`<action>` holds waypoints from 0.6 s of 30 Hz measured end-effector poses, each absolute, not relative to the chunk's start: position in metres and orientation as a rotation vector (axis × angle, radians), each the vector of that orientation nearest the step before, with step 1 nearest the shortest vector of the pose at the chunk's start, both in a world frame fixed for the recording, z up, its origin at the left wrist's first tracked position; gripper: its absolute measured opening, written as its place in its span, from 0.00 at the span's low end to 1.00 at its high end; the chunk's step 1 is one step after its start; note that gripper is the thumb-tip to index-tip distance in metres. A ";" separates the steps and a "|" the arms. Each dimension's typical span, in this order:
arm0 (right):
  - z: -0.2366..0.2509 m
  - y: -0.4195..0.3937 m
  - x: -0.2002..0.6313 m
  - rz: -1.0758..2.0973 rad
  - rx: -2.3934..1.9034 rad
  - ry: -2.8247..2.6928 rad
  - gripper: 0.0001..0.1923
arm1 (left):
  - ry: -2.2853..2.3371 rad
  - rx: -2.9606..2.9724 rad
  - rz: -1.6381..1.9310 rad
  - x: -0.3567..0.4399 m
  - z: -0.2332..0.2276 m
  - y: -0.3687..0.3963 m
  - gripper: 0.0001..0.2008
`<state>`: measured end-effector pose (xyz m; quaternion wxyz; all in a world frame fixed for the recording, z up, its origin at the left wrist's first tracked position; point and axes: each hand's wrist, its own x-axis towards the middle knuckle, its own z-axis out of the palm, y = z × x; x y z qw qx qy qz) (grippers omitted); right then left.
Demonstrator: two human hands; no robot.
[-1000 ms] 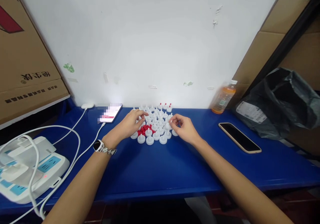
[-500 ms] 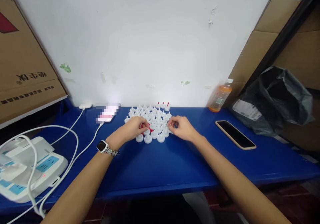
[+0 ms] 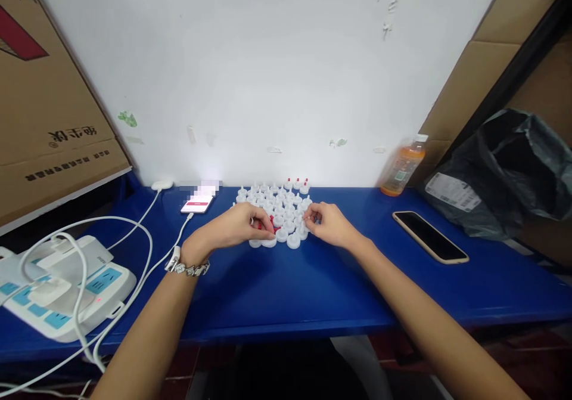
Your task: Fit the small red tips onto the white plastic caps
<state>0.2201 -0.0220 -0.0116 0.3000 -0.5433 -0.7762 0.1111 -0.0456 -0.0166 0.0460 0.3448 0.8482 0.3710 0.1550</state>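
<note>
A cluster of white nozzle caps (image 3: pixel 294 240) stands near the wall, their spouts pointing up. Several at the back carry small red tips (image 3: pixel 297 180). Loose red tips (image 3: pixel 273 223) lie among the front caps, partly covered by my left hand (image 3: pixel 252 224). That hand is closed, thumb and forefinger pinched just above a white cap (image 3: pixel 269 242) at the front edge; what is in the pinch is hidden. On the cluster's right side, my right hand (image 3: pixel 325 224) is also closed, its fingertips together against the caps there. Anything it holds is too small to make out.
A phone (image 3: pixel 431 237) and an orange drink bottle (image 3: pixel 404 166) are on the right of the blue table (image 3: pixel 290 292), beside a dark plastic bag (image 3: pixel 504 167). A power strip (image 3: pixel 84 298) with white cables and a charging phone (image 3: pixel 197 203) occupy the left.
The view has shifted slightly. My left hand has turned and moved a little toward the front caps, covering more of them. My right hand stays at the cluster's right side.
</note>
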 end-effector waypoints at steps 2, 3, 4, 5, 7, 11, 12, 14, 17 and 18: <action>-0.010 -0.022 0.221 0.311 -1.441 -2.053 0.06 | 0.967 2.188 0.304 -0.041 0.042 -0.018 0.10; -0.009 -0.022 0.222 0.319 -1.440 -2.048 0.06 | 0.973 2.197 0.271 -0.039 0.039 -0.018 0.11; -0.009 -0.021 0.223 0.323 -1.439 -2.042 0.05 | 0.975 2.214 0.251 -0.038 0.037 -0.017 0.11; -0.008 -0.021 0.224 0.323 -1.437 -2.035 0.05 | 0.969 2.234 0.236 -0.036 0.034 -0.017 0.11; -0.006 -0.021 0.225 0.316 -1.437 -2.018 0.06 | 0.945 2.268 0.215 -0.034 0.030 -0.015 0.10; -0.005 -0.022 0.225 0.318 -1.456 -2.018 0.05 | 1.006 2.310 0.244 -0.031 0.023 -0.011 0.09; -0.006 -0.022 0.225 0.323 -1.461 -2.027 0.05 | 1.027 2.317 0.264 -0.031 0.022 -0.009 0.09; -0.007 -0.021 0.226 0.329 -1.465 -2.048 0.05 | 1.041 2.335 0.295 -0.031 0.019 -0.007 0.08; -0.011 -0.018 0.226 0.308 -1.458 -2.074 0.05 | 1.036 2.367 0.329 -0.031 0.016 -0.003 0.08; -0.012 -0.017 0.226 0.297 -1.455 -2.079 0.05 | 1.044 2.374 0.337 -0.031 0.015 -0.002 0.08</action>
